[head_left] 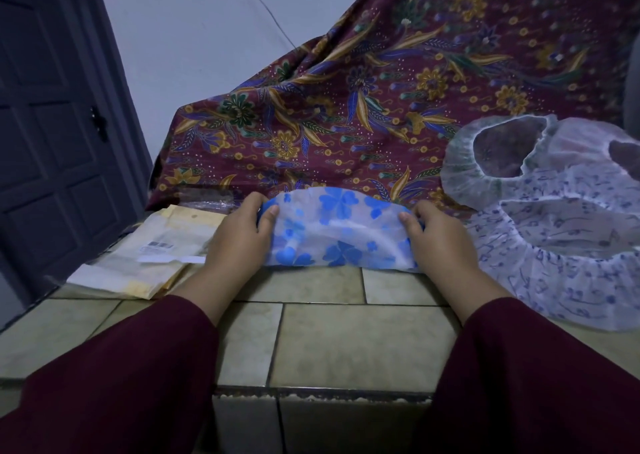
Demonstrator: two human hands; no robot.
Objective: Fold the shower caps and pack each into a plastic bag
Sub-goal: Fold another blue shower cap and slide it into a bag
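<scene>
A white shower cap with blue flower prints point(337, 230) lies folded into a half-moon on the tiled ledge point(346, 343), its straight edge toward me. My left hand point(239, 235) pinches its left end, thumb on top. At the right end, my right hand point(438, 235) pinches the cap the same way. A stack of plastic bags point(152, 249) with a barcode label lies flat to the left of my left hand. Two more caps sit at the right: a plain white one point(485, 163) and one with small blue prints point(568, 246).
A maroon batik cloth point(381, 90) drapes over something bulky right behind the caps. A dark door point(52, 124) stands at the far left. The ledge's front edge point(322, 393) drops off between my sleeves.
</scene>
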